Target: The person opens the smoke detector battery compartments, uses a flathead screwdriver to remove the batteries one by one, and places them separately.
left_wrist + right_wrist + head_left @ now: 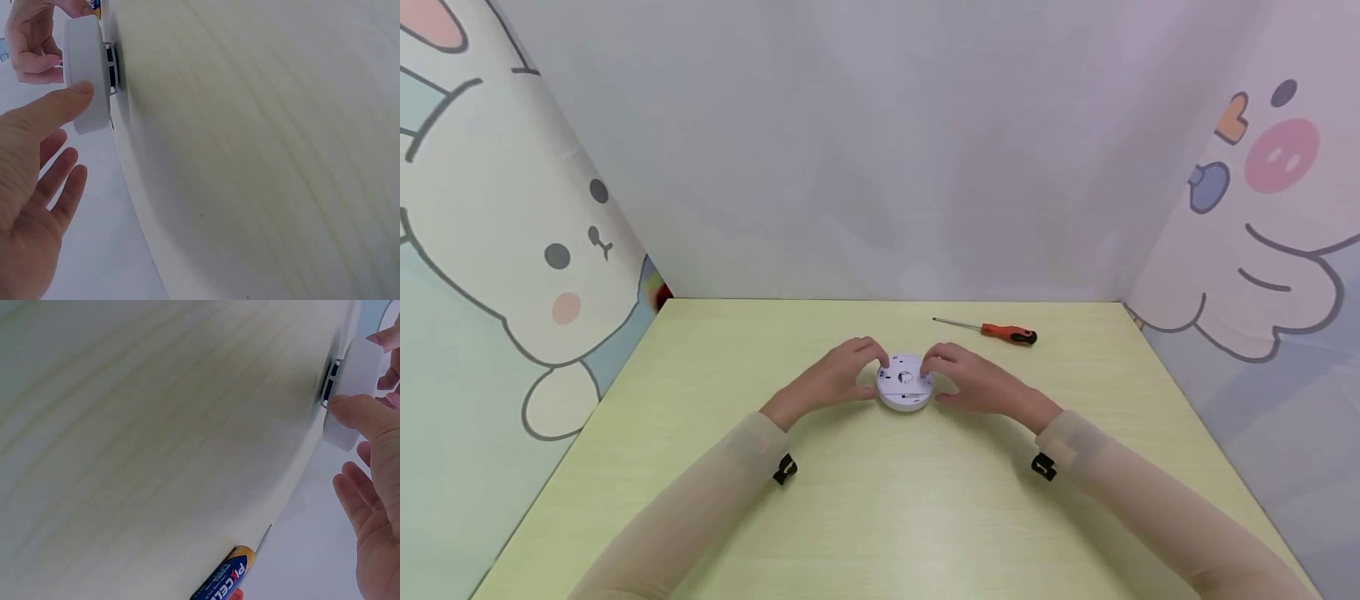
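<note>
A round white smoke detector (pixel 906 386) lies on the table between both hands, its flat back with markings and a central hole facing up. From the left, my left hand (pixel 842 377) grips its rim, and the left wrist view shows the thumb (pixel 74 100) against the side wall. On the opposite side my right hand (pixel 981 381) pinches it, index finger bent over the top edge and thumb (pixel 356 412) on the rim. Dark vent slots (pixel 331 382) show underneath, close to the tabletop. The right hand's other fingers are loosely spread in the right wrist view.
Behind the right hand lies a red and black screwdriver (pixel 1007 334), shaft toward the left. A blue and gold battery (pixel 224 577) rests near it in the right wrist view. The pale wooden table (pixel 880 517) meets a curtain (pixel 880 167) at its back edge.
</note>
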